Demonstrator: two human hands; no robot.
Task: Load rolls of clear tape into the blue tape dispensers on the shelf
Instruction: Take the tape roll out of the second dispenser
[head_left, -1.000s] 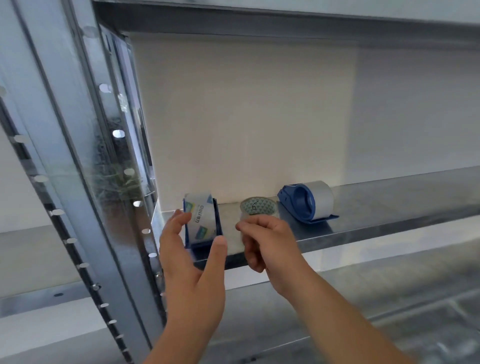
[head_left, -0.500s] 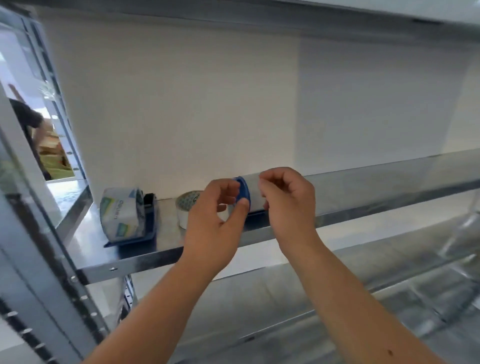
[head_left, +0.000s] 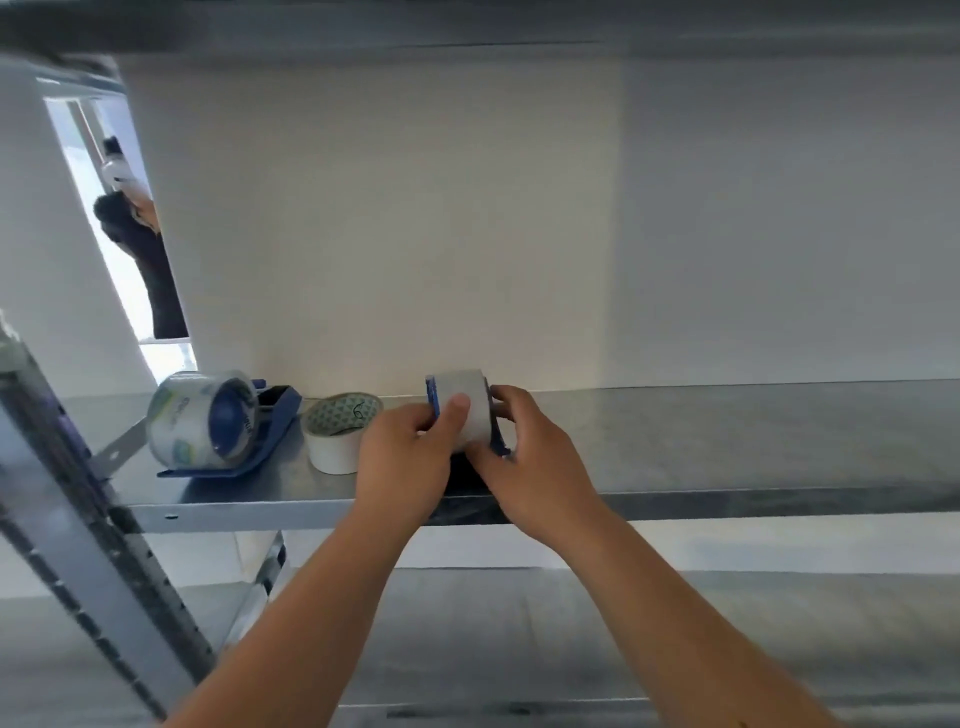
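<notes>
The left hand pinches the white roll, and the right hand holds its blue dispenser. Push the roll on straight and press the dispenser down

This looks like a storeroom or packing area, not a home. Galvanised steel racking fills the view: a bare metal shelf runs across the middle, the underside of an upper shelf closes the top at 12 o'clock, and a lower tier shows at 6 o'clock. A perforated steel upright slants at 8 o'clock. Behind is a plain white wall. Packing supplies sit toward 9 o'clock: a loaded blue tape dispenser, a loose tape roll just beside it, and a second dispenser near the centre. At 10 o'clock an opening shows a person in dark clothing in a brighter space beyond.
</notes>
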